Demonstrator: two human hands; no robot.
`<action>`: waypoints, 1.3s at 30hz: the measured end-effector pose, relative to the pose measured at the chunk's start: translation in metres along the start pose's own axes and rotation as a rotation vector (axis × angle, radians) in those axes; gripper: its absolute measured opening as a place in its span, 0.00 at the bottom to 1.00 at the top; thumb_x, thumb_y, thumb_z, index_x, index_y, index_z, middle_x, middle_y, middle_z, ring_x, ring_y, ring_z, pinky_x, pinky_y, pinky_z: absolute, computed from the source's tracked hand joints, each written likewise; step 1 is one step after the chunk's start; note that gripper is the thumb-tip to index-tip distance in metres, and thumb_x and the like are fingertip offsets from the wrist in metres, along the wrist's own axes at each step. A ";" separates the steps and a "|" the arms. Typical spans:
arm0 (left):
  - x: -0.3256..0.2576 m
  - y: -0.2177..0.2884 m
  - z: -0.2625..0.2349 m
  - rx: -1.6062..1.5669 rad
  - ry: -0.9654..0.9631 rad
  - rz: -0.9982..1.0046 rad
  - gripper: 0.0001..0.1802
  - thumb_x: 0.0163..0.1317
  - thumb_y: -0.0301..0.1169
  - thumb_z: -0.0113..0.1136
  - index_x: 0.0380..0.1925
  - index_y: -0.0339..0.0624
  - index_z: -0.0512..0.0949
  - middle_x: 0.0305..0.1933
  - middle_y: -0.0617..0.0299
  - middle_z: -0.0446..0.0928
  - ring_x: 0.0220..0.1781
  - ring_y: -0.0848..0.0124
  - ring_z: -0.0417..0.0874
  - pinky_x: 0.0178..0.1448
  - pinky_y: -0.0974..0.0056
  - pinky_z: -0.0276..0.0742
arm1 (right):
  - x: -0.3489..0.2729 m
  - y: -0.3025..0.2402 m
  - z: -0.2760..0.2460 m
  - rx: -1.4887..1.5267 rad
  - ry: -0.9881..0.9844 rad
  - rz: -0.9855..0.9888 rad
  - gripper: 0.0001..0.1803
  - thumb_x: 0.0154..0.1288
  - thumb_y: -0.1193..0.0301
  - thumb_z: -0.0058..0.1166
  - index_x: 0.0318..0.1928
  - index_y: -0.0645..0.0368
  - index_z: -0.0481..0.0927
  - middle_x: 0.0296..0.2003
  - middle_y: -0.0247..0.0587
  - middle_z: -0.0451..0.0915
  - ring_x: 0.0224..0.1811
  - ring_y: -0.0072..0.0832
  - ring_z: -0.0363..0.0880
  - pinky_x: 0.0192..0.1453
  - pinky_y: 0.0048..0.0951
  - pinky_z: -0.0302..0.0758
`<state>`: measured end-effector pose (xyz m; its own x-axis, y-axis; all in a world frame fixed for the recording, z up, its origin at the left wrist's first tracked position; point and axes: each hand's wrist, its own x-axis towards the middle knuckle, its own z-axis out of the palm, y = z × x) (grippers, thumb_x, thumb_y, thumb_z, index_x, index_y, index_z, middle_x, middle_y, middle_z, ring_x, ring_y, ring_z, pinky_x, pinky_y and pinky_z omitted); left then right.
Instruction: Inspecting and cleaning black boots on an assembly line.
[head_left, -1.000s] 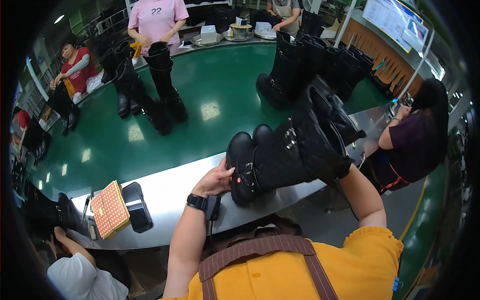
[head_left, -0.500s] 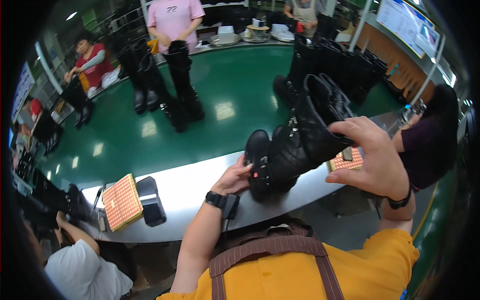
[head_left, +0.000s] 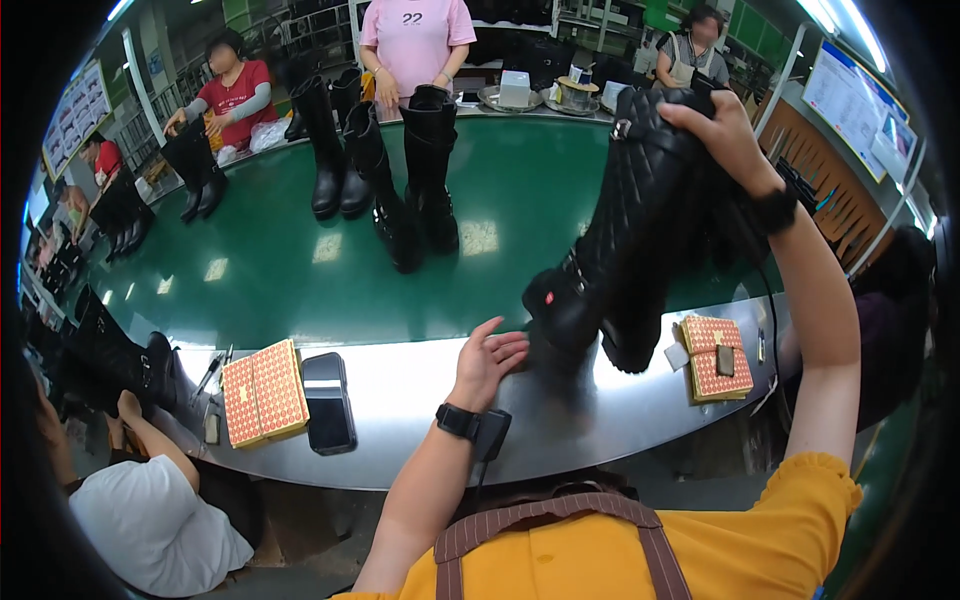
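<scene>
Right hand (head_left: 722, 128) raised high, fingers curled tight over the top cuff of a pair of tall black quilted leather boots (head_left: 630, 240); boots hang tilted, soles just above the shiny steel bench edge (head_left: 400, 410). Left hand (head_left: 487, 358) lies open on the steel, fingers loosely spread and holding nothing, fingertips just beside the boot toe. Near the heels: a small red patterned box (head_left: 714, 358). Further left on the bench: a larger red patterned box (head_left: 262, 392) with a black phone (head_left: 327, 402) touching its side. Behind, the green conveyor belt (head_left: 280, 270) carries other upright black boots (head_left: 400, 190).
</scene>
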<state>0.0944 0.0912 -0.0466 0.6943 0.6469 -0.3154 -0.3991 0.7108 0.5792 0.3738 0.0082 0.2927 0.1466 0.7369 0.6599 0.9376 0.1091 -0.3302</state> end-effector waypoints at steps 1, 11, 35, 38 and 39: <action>0.002 0.002 -0.003 -0.056 0.116 0.039 0.23 0.70 0.38 0.50 0.59 0.35 0.68 0.45 0.48 0.76 0.46 0.58 0.79 0.53 0.57 0.79 | 0.019 0.013 0.008 0.016 0.040 -0.052 0.21 0.57 0.58 0.69 0.31 0.67 0.86 0.21 0.31 0.81 0.23 0.19 0.76 0.31 0.25 0.73; 0.010 0.000 -0.013 -0.079 0.221 0.041 0.17 0.69 0.35 0.52 0.52 0.35 0.74 0.35 0.56 0.77 0.38 0.63 0.80 0.46 0.59 0.79 | 0.140 0.109 0.174 -0.371 0.068 -0.141 0.29 0.58 0.42 0.61 0.41 0.58 0.86 0.37 0.54 0.85 0.41 0.47 0.85 0.48 0.43 0.80; 0.008 0.000 -0.013 0.048 0.151 0.080 0.13 0.70 0.31 0.50 0.50 0.36 0.72 0.34 0.58 0.76 0.36 0.67 0.79 0.45 0.63 0.80 | 0.021 0.170 0.006 -0.633 -0.596 0.715 0.58 0.46 0.24 0.56 0.68 0.53 0.71 0.67 0.56 0.67 0.66 0.51 0.70 0.70 0.54 0.65; 0.008 0.000 -0.013 0.060 0.145 0.079 0.13 0.70 0.31 0.50 0.50 0.36 0.72 0.35 0.57 0.76 0.37 0.67 0.80 0.46 0.62 0.81 | -0.001 0.209 -0.002 -0.405 -0.470 0.770 0.56 0.50 0.27 0.57 0.64 0.63 0.74 0.61 0.52 0.75 0.60 0.42 0.77 0.49 0.39 0.83; 0.009 0.000 -0.015 0.056 0.132 0.084 0.13 0.71 0.31 0.50 0.50 0.36 0.72 0.35 0.57 0.76 0.37 0.67 0.80 0.46 0.62 0.81 | 0.000 0.215 0.000 -0.379 -0.441 0.742 0.53 0.51 0.29 0.58 0.63 0.63 0.76 0.59 0.52 0.77 0.56 0.40 0.79 0.45 0.36 0.84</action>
<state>0.0918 0.1008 -0.0604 0.5732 0.7371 -0.3579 -0.4162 0.6382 0.6477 0.5753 0.0315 0.2212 0.6878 0.7254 0.0287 0.7039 -0.6567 -0.2705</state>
